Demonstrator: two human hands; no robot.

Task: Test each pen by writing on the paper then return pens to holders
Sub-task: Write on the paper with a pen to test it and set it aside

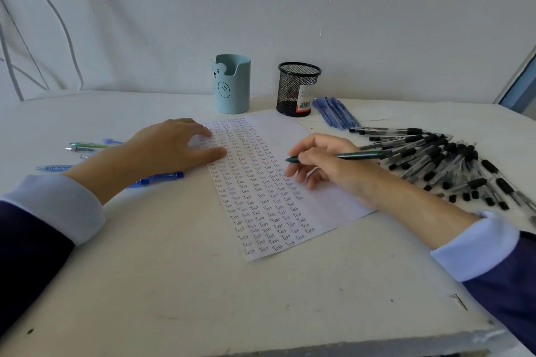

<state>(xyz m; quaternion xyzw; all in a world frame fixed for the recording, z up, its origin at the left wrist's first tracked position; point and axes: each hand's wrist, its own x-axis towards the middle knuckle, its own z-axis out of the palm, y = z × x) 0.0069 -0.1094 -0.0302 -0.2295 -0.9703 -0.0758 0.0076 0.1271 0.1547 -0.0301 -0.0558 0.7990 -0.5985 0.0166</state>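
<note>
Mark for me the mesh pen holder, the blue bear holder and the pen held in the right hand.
mesh pen holder (290, 87): head view, mesh wall.
blue bear holder (236, 98): head view, front wall.
pen (362, 155): head view, barrel behind the right hand (324, 162).

Dark navy sleeves covered both arms. At the lower left of the frame, the left sleeve ended in a wide, pale blue-white left cuff. At the lower right, the right sleeve had a matching right cuff. The left hand and right hand were bare, with the forearms uncovered.
</note>
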